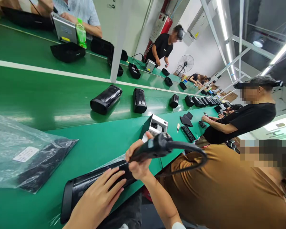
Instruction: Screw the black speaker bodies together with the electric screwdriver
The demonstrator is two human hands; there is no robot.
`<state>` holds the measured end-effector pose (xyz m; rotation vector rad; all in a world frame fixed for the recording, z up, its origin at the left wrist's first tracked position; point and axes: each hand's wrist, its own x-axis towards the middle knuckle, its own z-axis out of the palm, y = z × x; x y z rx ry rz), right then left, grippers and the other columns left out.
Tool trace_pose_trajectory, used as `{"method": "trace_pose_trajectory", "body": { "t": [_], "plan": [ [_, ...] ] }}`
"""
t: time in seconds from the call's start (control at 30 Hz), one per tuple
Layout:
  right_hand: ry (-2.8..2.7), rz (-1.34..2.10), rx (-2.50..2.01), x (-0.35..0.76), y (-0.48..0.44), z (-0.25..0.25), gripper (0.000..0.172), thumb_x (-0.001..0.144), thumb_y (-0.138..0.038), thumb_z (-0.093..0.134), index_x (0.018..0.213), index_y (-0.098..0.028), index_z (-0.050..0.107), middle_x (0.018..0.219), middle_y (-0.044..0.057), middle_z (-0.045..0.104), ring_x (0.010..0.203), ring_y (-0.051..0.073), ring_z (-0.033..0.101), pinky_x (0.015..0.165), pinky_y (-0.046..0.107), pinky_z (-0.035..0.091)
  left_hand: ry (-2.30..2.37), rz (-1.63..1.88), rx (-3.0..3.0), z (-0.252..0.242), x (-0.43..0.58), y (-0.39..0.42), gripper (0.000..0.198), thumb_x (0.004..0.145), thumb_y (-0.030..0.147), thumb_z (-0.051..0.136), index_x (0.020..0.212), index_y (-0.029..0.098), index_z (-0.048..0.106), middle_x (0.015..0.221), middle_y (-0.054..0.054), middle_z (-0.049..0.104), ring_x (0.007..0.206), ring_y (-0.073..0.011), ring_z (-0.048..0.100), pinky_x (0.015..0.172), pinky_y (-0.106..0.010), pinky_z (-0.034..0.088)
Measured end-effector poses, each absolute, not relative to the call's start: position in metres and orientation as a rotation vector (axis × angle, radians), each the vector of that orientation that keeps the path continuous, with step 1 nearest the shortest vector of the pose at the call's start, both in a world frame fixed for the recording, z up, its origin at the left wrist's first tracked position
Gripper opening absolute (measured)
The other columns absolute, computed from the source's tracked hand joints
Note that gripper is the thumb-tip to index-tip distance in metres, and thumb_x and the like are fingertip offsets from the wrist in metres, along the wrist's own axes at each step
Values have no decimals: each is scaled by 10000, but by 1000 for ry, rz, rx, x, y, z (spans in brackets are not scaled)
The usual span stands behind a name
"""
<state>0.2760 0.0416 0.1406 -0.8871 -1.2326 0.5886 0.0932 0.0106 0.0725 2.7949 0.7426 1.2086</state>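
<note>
My right hand (139, 167) is wrapped round a black corded electric screwdriver (152, 148), whose thick cable loops off to the right. The screwdriver's tip is hidden behind my fingers, so I cannot tell whether it touches anything. Below it lies a long black housing (77, 189) with a perforated grille, like a speaker, on its side along the bench's near edge. My left hand (102, 194) rests on top of this housing with its fingers stretched out flat. Clear plastic film shows along the housing's far side.
A clear plastic bag (26, 154) with black sheets lies at left. Beyond the housing stands a screw feeder-like white-fronted box (157, 124). Several black housings (106, 99) line the green conveyor (50, 95). A person in brown (212, 187) sits close at right; others work further off.
</note>
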Motion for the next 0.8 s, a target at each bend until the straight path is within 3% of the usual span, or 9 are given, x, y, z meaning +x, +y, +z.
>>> {"method": "trace_pose_trajectory", "body": {
  "t": [0.1, 0.17, 0.23, 0.33, 0.43, 0.67, 0.8],
  "plan": [
    [-1173, 293, -822, 306, 30, 188, 350, 1111, -666, 667, 1182, -329, 606, 707, -114, 503, 392, 113, 471, 389, 255, 486, 751, 1236, 2789, 73, 93, 10, 325, 1208, 252, 518, 1217, 248, 843, 1359, -7, 855, 1307, -226, 766, 1321, -378, 466],
    [-1099, 82, -897, 335, 30, 216, 325, 1136, -595, 649, 1012, -299, 597, 699, -110, 462, 392, 94, 473, 402, 238, 490, 757, 1237, 2790, 73, 93, 10, 324, 1207, 248, 519, 1201, 242, 843, 1356, -11, 857, 1306, -229, 771, 1341, -385, 457],
    [-1048, 1, -973, 364, 39, 232, 288, 1089, -564, 739, 1118, -306, 614, 719, -119, 484, 383, 87, 481, 390, 230, 477, 764, 1237, 2794, 72, 93, 10, 321, 1206, 254, 523, 1209, 239, 844, 1367, -18, 855, 1314, -238, 774, 1339, -395, 471],
    [-1028, 35, -990, 391, 63, 229, 509, 1015, -575, 833, 1364, -324, 560, 726, -138, 543, 365, 92, 494, 377, 229, 459, 765, 1224, 2806, 70, 92, 9, 320, 1204, 253, 525, 1251, 243, 841, 1406, -16, 846, 1342, -244, 770, 1338, -401, 487],
    [-1029, 92, -1012, 398, 82, 209, 595, 963, -575, 879, 1363, -300, 535, 709, -148, 585, 373, 94, 541, 400, 219, 453, 756, 1203, 2798, 67, 92, 7, 313, 1195, 228, 539, 1267, 244, 843, 1412, -9, 846, 1363, -235, 773, 1356, -395, 482],
    [-1019, 258, -1121, 387, 63, 194, 535, 938, -574, 868, 1263, -278, 564, 642, -170, 523, 345, 97, 504, 381, 224, 434, 765, 1198, 2778, 67, 93, 3, 308, 1171, 179, 558, 1309, 223, 829, 1496, -45, 817, 1334, -242, 810, 1229, -388, 606],
    [-1040, 311, -1040, 359, 35, 217, 334, 997, -504, 815, 946, -269, 584, 581, -148, 472, 340, 87, 446, 367, 217, 425, 740, 1161, 2749, 76, 94, 2, 300, 1174, 170, 551, 1301, 208, 820, 1446, -40, 836, 1337, -231, 808, 1203, -375, 620]
  ]
}}
